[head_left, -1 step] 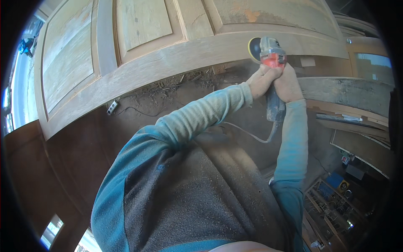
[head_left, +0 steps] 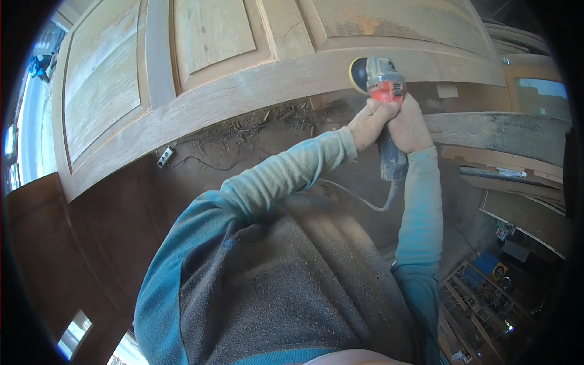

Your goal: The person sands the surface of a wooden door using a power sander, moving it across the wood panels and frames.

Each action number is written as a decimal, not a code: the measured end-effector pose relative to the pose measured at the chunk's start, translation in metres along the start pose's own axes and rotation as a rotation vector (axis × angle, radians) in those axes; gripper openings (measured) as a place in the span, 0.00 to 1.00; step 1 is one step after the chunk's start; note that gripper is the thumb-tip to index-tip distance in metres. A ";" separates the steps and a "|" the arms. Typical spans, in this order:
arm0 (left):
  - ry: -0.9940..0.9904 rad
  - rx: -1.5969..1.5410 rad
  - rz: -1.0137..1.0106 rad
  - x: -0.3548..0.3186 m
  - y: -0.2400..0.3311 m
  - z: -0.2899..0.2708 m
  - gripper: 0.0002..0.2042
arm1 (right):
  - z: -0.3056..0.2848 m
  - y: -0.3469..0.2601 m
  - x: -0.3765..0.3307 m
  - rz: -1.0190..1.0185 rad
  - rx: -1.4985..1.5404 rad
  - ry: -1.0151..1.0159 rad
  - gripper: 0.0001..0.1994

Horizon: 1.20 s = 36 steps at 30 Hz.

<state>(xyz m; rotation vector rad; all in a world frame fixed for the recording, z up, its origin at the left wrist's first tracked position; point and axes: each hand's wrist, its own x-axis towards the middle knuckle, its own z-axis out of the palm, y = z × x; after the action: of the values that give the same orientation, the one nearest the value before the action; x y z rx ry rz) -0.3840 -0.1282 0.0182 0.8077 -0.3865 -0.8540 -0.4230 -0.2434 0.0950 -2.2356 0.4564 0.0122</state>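
Observation:
Both my hands are closed around an angle grinder (head_left: 385,90) with a grey head, a red collar and a dark, dusty body. My left hand (head_left: 368,125) grips it near the red collar, and my right hand (head_left: 411,126) wraps the body from the other side. The round, yellow-rimmed disc (head_left: 358,74) stands on edge at the near rail of a large panelled wooden door (head_left: 267,80). Whether the disc touches the wood I cannot tell. A cord (head_left: 392,198) runs from the grinder's rear end back toward my body.
Wood scraps and shavings (head_left: 283,115) litter the ground below the door. A power strip (head_left: 165,157) with a dark cable lies left of them. At right are a weathered plank (head_left: 499,131), stacked boards (head_left: 505,176) and a rack of tools (head_left: 480,286).
The grinder and both my hands have shifted a little to the left along the door's near rail. My grip looks the same.

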 end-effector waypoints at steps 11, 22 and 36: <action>0.399 -0.320 0.101 -0.173 0.059 -0.081 0.26 | 0.144 -0.135 -0.027 -0.059 -0.322 -0.413 0.31; 0.401 -0.017 0.248 -0.020 0.012 -0.076 0.25 | 0.065 -0.054 0.079 -0.336 -0.256 -0.352 0.23; 0.627 -0.255 0.238 0.080 0.067 -0.117 0.32 | 0.061 -0.083 0.229 -0.440 -0.300 -0.540 0.23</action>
<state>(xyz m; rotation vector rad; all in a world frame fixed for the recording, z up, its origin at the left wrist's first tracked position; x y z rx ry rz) -0.2305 -0.1097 -0.0070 0.7303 0.1778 -0.3842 -0.1729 -0.2229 0.0796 -2.4512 -0.3519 0.4666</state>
